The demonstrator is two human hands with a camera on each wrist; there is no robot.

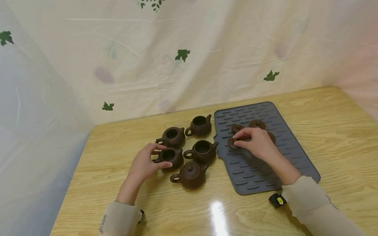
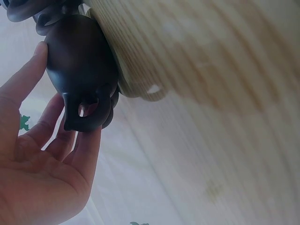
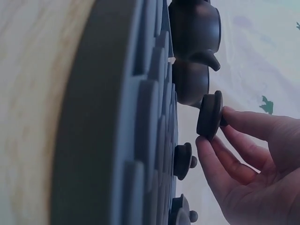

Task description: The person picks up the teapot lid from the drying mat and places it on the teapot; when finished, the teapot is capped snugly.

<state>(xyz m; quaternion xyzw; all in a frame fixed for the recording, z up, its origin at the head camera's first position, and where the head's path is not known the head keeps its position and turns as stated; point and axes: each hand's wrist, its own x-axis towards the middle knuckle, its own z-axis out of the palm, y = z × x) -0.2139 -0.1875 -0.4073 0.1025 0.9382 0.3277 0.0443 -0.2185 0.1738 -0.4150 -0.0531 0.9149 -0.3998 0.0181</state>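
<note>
My left hand [image 1: 146, 163] holds a small dark brown teapot [image 1: 171, 159] with no lid on it. Thumb and fingers lie on either side of its body, and its handle [image 2: 91, 117] points back at the palm in the left wrist view. Over the grey ridged mat [image 1: 256, 173], my right hand [image 1: 256, 142] pinches a round teapot lid [image 3: 209, 115] by its knob, with a finger at the rim. In the right wrist view this lid is tilted on edge and raised off the mat. More lids [image 1: 257, 125] lie on the mat, one partly hidden by the right hand.
Lidless teapots stand around the held one: one behind it [image 1: 172, 136], one at the back [image 1: 200, 126] and one to its right [image 1: 202, 151]. A lidded teapot [image 1: 191, 175] is nearest the front. A patterned curtain [image 1: 183, 78] hangs behind the wooden table [image 1: 176, 230].
</note>
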